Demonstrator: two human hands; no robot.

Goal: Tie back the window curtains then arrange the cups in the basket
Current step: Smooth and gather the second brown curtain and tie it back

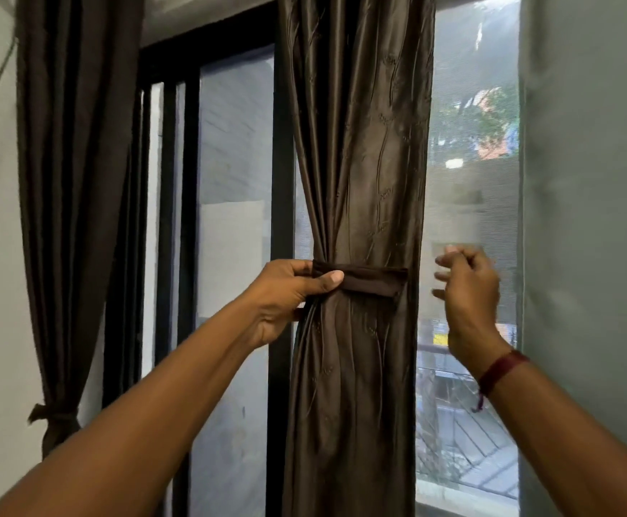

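Middle curtain (356,181) hangs upright before the window, cinched by a dark band (369,281) running level across it.
Left hand (285,296) pinches the band's left end at the curtain's left edge, thumb on front. Right hand (466,292) off the curtain's right edge, not touching, blurred, fingers loosely curled, holding nothing.

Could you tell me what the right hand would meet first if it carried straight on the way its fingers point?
The right hand points leftward, so it would probably meet the curtain first, at its right edge, beside the end of the tieback band. Depth is unclear.
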